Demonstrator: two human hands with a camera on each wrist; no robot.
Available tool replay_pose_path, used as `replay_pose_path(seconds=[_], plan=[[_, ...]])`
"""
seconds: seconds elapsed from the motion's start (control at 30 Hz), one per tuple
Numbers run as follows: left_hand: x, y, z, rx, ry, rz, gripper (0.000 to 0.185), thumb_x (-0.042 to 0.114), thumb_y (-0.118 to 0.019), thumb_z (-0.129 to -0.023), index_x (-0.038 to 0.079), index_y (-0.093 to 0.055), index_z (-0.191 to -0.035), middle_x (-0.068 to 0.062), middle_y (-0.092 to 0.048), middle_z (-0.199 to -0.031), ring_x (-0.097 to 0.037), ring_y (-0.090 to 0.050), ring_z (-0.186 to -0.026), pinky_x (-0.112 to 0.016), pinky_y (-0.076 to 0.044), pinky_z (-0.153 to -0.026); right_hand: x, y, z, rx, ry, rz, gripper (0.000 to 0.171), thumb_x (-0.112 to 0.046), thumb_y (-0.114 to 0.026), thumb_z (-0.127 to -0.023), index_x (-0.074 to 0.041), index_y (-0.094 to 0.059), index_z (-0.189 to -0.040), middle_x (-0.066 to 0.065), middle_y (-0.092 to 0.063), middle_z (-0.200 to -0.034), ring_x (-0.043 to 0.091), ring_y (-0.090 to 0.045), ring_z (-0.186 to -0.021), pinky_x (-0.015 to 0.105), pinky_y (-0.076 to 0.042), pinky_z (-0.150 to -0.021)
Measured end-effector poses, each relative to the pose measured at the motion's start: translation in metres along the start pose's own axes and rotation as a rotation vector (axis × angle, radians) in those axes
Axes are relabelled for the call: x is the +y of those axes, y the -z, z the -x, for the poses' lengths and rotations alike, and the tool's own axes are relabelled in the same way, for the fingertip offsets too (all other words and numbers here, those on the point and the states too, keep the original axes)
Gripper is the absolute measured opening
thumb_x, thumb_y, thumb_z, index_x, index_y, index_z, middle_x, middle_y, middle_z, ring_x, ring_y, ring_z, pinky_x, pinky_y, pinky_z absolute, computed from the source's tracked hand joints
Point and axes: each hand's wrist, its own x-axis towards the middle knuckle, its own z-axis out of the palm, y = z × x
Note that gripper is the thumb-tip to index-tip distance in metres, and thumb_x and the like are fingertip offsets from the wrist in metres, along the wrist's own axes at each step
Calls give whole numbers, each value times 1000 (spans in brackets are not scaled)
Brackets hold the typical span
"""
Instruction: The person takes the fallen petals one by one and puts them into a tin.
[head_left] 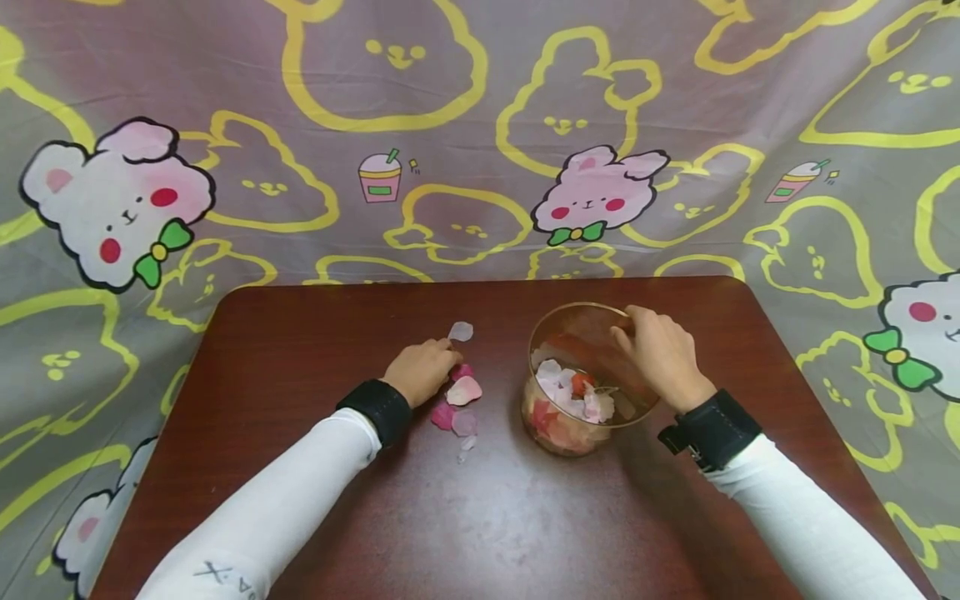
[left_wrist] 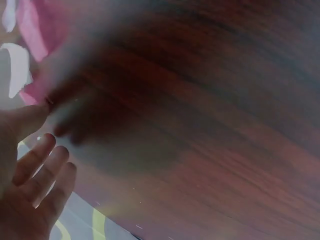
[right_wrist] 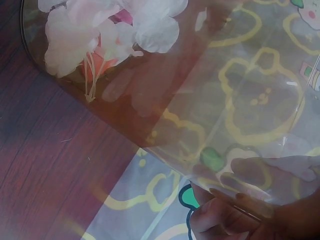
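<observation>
Evidently the left hand pinches loose petals on the table — featherlight, crushable; the right hand grips the glass jar rim — fragile, slippery.

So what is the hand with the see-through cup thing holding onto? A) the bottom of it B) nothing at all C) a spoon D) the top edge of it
D: the right hand grips the rim of the clear glass jar, fingers curled over its top edge, while petals lie inside it and the jar stands on the table.
</observation>
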Motion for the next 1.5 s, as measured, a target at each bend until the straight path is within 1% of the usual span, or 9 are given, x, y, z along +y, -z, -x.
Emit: replay_pose_path(seconds=[0.13,0.33,0.57,0.8,0.93,1.07,1.23,1.4,1.5], plan=[[2,-2,2,39,-9,-35,8,8,-72,-91,12,-75,-97,-9,-69,-89,-26,-68,-85,-41,-58,-76,0,0,0,3,1,2,16,-22,-69,-95,-6,-64,-92,14,-66,-74,31,-63,-65,40,-42,-49],[1,-3,6,26,4,-41,7,8,-69,-93,11,-74,-97,-8,-70,-88,-24,-68,-83,-39,-59,-75,1,0,0,5,2,5,16,-22,-68,-95,-7,-63,-90,13,-66,-73,31,-63,-64,41,-42,-48],[-4,14,4,103,23,3,6,12,-69,-92,6,-70,-95,-10,-70,-83,-27,-69,-78,-44,-58,-71,0,0,0,5,4,13,17,-21,-68,-95,-7,-63,-90,13,-66,-73,31,-63,-64,42,-44,-48],[8,63,-13,188,-15,70,8,12,-70,-91,6,-68,-94,-8,-67,-82,-22,-61,-74,-38,-54,-69,0,1,0,9,4,15,18,-22,-68,-95,-7,-62,-88,14,-67,-74,33,-65,-65,44,-45,-49],[31,99,-24,240,-72,104,5,14,-68,-93,10,-65,-93,-4,-65,-82,-20,-58,-75,-36,-52,-69,0,0,-1,3,2,13,18,-22,-68,-96,-7,-63,-90,13,-67,-74,31,-63,-64,41,-43,-49],[60,127,-30,267,-175,115,5,16,-65,-96,12,-64,-93,-2,-63,-84,-18,-57,-77,-35,-50,-69,0,0,-2,-2,3,5,17,-22,-68,-96,-7,-63,-90,11,-66,-72,28,-61,-62,38,-41,-48],[96,139,-31,185,-294,87,6,20,-67,-97,15,-70,-99,-1,-68,-90,-15,-62,-82,-33,-54,-73,0,0,-2,3,3,2,17,-21,-68,-96,-6,-63,-90,10,-64,-70,27,-59,-61,38,-40,-48],[120,131,-28,34,-353,70,6,20,-69,-96,17,-74,-99,1,-70,-94,-13,-64,-87,-31,-56,-77,0,0,-1,-1,0,0,17,-21,-68,-96,-5,-64,-92,12,-65,-72,29,-61,-63,39,-43,-48],[128,126,-26,-12,-365,46,7,21,-70,-95,19,-75,-99,3,-71,-95,-11,-65,-90,-30,-56,-79,0,0,0,0,-1,-3,17,-21,-68,-96,-5,-64,-92,11,-63,-70,28,-59,-61,37,-41,-48]])
